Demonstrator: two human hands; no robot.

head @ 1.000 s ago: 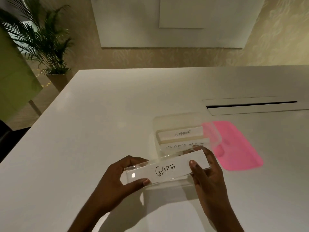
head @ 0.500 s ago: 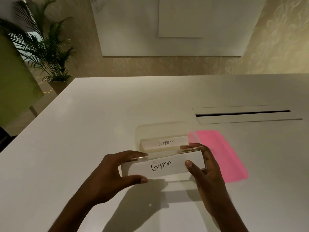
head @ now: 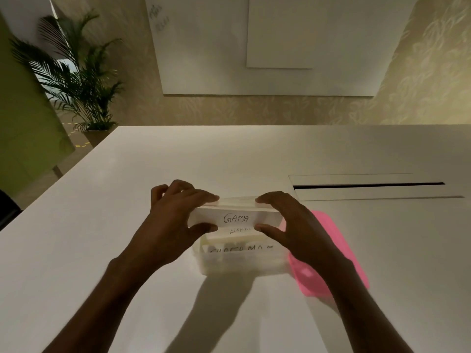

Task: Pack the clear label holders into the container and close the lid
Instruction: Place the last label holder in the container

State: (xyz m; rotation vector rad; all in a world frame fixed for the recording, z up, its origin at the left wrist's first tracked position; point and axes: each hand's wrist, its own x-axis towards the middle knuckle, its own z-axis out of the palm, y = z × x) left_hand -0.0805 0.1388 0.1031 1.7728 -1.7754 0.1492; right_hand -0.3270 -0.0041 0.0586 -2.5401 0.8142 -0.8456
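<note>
A clear label holder marked GAMA (head: 237, 217) is held by both ends over the far side of the clear container (head: 242, 266). My left hand (head: 175, 222) pinches its left end and my right hand (head: 293, 225) pinches its right end. Below it, inside the container, lie two more holders: one with partly hidden writing (head: 239, 230) and one with lettering cut off at the top (head: 242, 249). The pink lid (head: 339, 261) lies flat on the table just right of the container, partly under my right wrist.
The white table (head: 102, 238) runs to a left edge and a far edge. A recessed cable slot (head: 369, 186) sits in the tabletop at the right rear. A potted palm (head: 76, 80) stands on the floor beyond the left corner.
Both hands have carried the GAMA holder away from me, from in front of the container to above its far side. The second holder inside, hidden half a second ago, shows again.
</note>
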